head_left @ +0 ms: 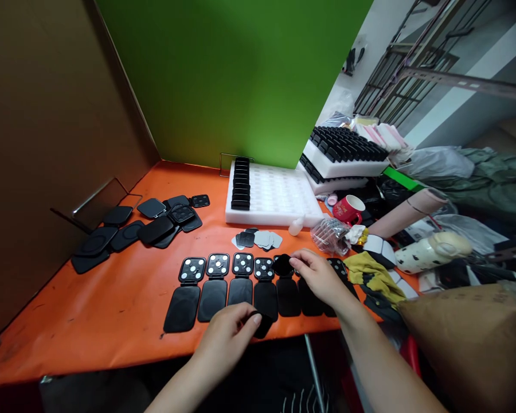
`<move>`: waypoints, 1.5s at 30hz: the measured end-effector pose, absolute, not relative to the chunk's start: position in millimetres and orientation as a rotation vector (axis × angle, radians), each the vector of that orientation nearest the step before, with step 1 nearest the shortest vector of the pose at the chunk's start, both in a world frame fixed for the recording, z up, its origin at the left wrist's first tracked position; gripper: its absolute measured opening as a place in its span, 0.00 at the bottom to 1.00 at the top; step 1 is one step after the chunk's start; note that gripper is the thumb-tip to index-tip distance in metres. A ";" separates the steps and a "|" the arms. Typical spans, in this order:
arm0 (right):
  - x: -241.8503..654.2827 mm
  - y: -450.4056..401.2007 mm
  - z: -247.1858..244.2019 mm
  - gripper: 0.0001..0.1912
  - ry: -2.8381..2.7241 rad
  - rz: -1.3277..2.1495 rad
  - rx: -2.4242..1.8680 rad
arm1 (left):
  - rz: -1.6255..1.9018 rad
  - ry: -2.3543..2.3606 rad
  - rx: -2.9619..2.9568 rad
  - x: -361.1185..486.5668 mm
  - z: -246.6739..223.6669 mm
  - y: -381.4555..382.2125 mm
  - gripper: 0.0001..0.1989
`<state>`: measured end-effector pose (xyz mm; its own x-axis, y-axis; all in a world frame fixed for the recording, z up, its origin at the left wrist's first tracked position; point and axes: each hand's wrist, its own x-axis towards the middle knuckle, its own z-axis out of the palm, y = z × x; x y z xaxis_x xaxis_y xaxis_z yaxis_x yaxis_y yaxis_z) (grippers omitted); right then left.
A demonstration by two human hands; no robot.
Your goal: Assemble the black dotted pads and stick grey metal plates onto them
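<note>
Along the front of the orange table lies a row of black hinged folding pieces, each with a small square part above a larger black panel. White round dots show on several of the square parts. My right hand pinches a thin black square sheet over a square part in the middle of the row. It hides some of the pieces to the right. Near the table's front edge, my left hand is closed on a black square piece; whether this is one sheet or several I cannot tell.
Loose black panels are piled at the left. Grey and white cut sheets lie behind the row. A white foam tray holds a column of black pieces. At the right are a red mug, a yellow cloth and a cardboard box.
</note>
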<state>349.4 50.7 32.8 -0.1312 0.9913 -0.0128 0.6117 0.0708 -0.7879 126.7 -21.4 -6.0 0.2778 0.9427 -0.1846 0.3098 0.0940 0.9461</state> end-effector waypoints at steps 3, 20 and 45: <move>345.2 67.6 34.1 0.08 -1.898 0.939 -1.546 | 0.693 1.134 1.618 145.4 -0.7 -14.0 0.10; 325.5 110.1 -22.5 0.07 -2.327 0.922 -1.474 | 0.569 1.135 2.042 170.4 -39.5 2.2 0.11; 324.5 115.7 -23.4 0.07 -2.463 0.826 -1.448 | 0.510 1.178 2.166 170.6 -42.1 2.6 0.12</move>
